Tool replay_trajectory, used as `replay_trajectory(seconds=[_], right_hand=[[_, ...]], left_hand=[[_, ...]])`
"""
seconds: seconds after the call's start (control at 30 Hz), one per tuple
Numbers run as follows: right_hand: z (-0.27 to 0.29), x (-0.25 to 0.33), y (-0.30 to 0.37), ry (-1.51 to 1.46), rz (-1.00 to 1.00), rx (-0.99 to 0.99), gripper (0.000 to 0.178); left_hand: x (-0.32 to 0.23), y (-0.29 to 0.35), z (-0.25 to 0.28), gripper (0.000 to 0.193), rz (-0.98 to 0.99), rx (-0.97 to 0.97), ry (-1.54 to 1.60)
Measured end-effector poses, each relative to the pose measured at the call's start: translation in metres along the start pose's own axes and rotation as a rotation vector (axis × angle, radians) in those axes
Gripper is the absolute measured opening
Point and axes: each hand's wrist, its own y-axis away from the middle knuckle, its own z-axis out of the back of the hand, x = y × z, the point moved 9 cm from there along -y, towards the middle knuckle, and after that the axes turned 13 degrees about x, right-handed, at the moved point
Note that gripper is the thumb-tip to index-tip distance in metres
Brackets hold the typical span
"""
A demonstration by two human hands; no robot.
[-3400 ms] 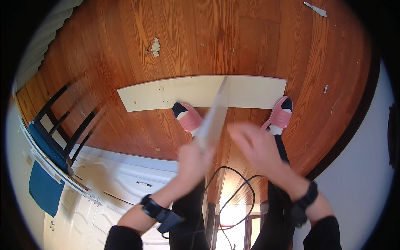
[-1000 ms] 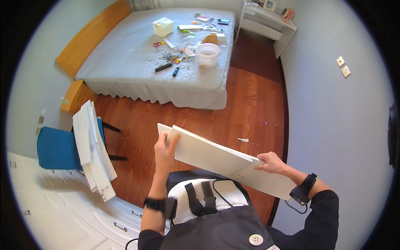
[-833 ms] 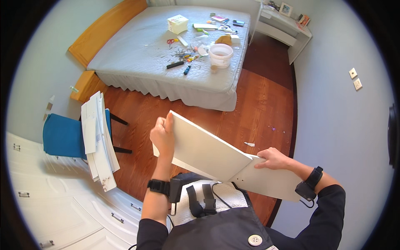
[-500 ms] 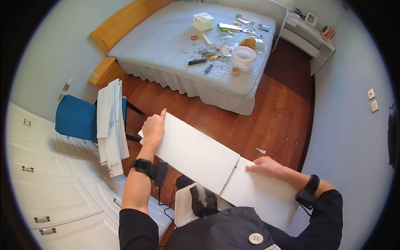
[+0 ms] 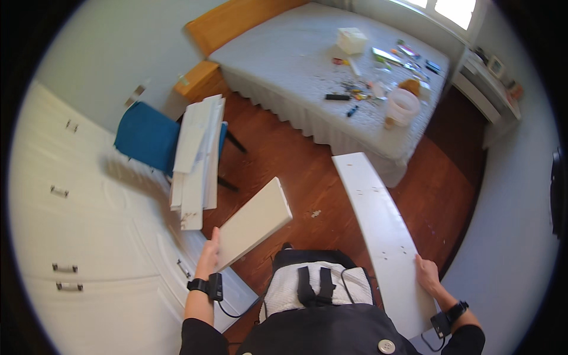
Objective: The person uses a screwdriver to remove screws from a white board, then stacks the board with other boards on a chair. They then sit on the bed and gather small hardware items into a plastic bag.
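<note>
My left hand [image 5: 209, 255] grips the lower end of a short white board [image 5: 251, 222], which slants up and to the right over the floor. Further right, my right hand [image 5: 427, 274] is closed on the edge of a long white board [image 5: 381, 231] with small holes in its face. That board runs from beside my lap up toward the bed's near corner. The two boards are apart, with my knees between their lower ends. The fingers of both hands are partly hidden behind the boards.
A blue chair [image 5: 145, 137] holds a stack of white boards [image 5: 198, 160] at the left. White cabinets [image 5: 112, 236] line the left side. Ahead, the bed [image 5: 284, 65] carries a white bucket [image 5: 403, 107], a white box [image 5: 352, 40] and scattered tools. A white desk [image 5: 482, 89] stands far right.
The two boards, overlapping before, have come apart. My left hand has drawn the short board down and left; the long one has swung upright at the right. The view has turned left.
</note>
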Motion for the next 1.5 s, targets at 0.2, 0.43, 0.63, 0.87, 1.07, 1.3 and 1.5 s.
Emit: replay_trajectory(seconds=[0.2, 0.43, 0.63, 0.87, 1.07, 1.3, 1.5], right_hand=[[0.024, -0.027, -0.009, -0.008, -0.106, -0.106, 0.063], [0.029, 0.032, -0.078, -0.202, -0.031, -0.004, 0.062], [0.009, 0.199, -0.194, -0.283, 0.07, 0.134, 0.056], [-0.041, 0.485, -0.36, -0.345, 0.332, 0.198, 0.047], [-0.14, 0.698, -0.483, -0.453, 0.347, 0.138, 0.048], [-0.226, 0.833, -0.538, -0.663, 0.358, 0.073, 0.053], [-0.204, 0.779, -0.523, -0.8, 0.323, 0.029, 0.049]], left_hand=[[0.061, 0.046, -0.06, 0.054, -0.011, 0.648, 0.83], [0.081, 0.003, -0.016, 0.051, 0.013, 0.587, 1.297], [0.077, -0.121, 0.097, 0.061, -0.037, 0.228, 1.086], [0.095, -0.249, 0.197, 0.065, -0.074, -0.115, 1.408], [0.079, -0.285, 0.243, 0.067, -0.027, -0.225, 1.364], [0.055, -0.296, 0.284, 0.074, 0.11, -0.483, 1.212], [-0.002, -0.342, 0.282, 0.074, 0.104, -0.598, 1.279]])
